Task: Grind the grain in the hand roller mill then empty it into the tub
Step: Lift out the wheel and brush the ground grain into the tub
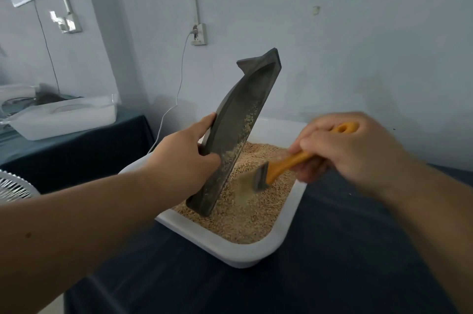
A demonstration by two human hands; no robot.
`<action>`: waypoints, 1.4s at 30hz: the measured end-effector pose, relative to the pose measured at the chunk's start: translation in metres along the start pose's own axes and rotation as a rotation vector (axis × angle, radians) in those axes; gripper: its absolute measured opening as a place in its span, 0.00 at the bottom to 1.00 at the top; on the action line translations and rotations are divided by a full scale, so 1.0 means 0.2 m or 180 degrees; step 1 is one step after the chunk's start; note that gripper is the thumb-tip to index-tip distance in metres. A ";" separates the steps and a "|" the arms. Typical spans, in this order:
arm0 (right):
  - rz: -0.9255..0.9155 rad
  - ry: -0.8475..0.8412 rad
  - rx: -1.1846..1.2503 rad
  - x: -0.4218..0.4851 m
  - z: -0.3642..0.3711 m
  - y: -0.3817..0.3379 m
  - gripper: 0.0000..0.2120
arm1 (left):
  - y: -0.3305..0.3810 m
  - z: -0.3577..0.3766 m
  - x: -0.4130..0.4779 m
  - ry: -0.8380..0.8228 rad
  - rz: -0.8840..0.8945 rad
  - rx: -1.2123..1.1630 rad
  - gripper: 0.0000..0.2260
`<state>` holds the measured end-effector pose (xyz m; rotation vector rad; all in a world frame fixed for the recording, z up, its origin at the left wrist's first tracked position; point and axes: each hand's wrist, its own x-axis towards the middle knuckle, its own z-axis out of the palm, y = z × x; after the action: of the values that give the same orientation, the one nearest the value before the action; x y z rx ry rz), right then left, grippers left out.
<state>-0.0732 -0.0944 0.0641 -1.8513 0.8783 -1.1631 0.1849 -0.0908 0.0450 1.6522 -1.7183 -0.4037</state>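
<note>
A long dark grey tray (pixel 238 129) stands nearly upright with its lower end in the white tub (pixel 230 249). Ground grain (pixel 250 211) fills the tub, and crumbs cling to the tray's inner face. My left hand (pixel 186 155) grips the tray's left edge at mid-height. My right hand (pixel 353 150) holds a brush with an orange handle (pixel 289 162). The brush's pale bristles (pixel 247 183) are blurred, just right of the tray's lower part and over the grain.
The tub sits on a table with a dark blue cloth (pixel 332 275). Another dark table on the left carries a clear plastic box (pixel 64 116). A white fan (pixel 15 185) shows at the left edge. A socket with a white cable (pixel 199 34) is on the wall behind.
</note>
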 end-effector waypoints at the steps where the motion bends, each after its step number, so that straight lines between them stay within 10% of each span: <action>1: -0.0197 0.0156 0.0046 0.00 -0.02 -0.01 0.09 | -0.01 0.00 0.00 0.0012 -0.0008 0.0006 0.31; 8: -0.0351 -0.0715 -0.0246 -0.03 0.09 0.10 0.08 | -0.03 0.01 0.00 0.0024 0.0017 0.0183 0.32; 16: -0.0587 0.0742 -0.0499 0.04 -0.04 0.19 0.08 | -0.05 0.00 -0.03 -0.0043 0.0202 0.0269 0.32; 21: -0.0596 0.0002 -0.0487 0.07 0.04 0.15 0.08 | -0.05 0.02 -0.03 0.0014 0.0260 0.0247 0.33; 34: -0.0581 0.1519 -0.0696 0.23 0.06 0.07 0.05 | -0.07 0.00 -0.04 0.0140 0.0309 0.0454 0.33; 42: 0.0302 0.1466 0.0815 0.23 0.08 0.09 0.08 | -0.07 0.00 -0.03 0.0040 0.0235 0.0259 0.33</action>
<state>-0.0446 -0.1380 0.0627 -1.3430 0.9987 -1.5923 0.1960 -0.0864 0.0340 1.6391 -1.8018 -0.2913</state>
